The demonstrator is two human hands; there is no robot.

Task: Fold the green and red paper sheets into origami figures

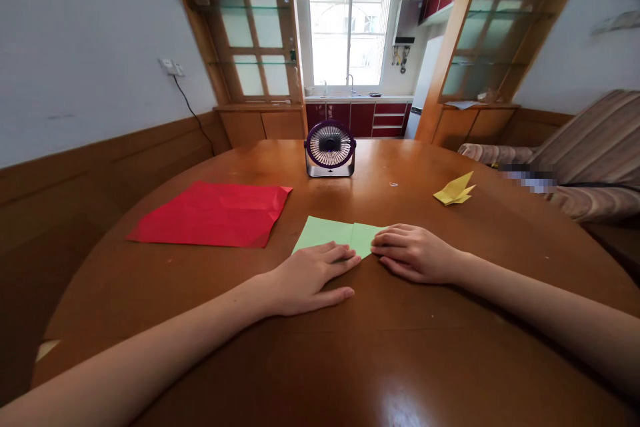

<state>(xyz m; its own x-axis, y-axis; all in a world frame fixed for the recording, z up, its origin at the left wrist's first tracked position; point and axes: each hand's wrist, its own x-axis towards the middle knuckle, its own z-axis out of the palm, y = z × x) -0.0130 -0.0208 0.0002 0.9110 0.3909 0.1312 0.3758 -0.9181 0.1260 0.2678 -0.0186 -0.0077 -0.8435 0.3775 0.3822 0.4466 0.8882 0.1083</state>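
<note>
A light green sheet of paper (327, 230) lies on the brown table, with a crease or folded edge running near its middle. My left hand (313, 275) rests flat over its near left part, fingers stretched to the right and thumb apart. On the paper's right end lies my right hand (413, 252), its fingers together and pointing left, the tips touching the paper. Both hands hide parts of the sheet's near and right edges. Whether the right fingertips pinch the edge or only press on it, I cannot tell.
A creased red paper sheet (215, 217) lies to the left on the round wooden table (330, 360). Beyond the green paper stands a small purple desk fan (330, 147). A folded yellow paper piece (455, 192) sits at the right. Past the table's right edge is a striped armchair (590, 147).
</note>
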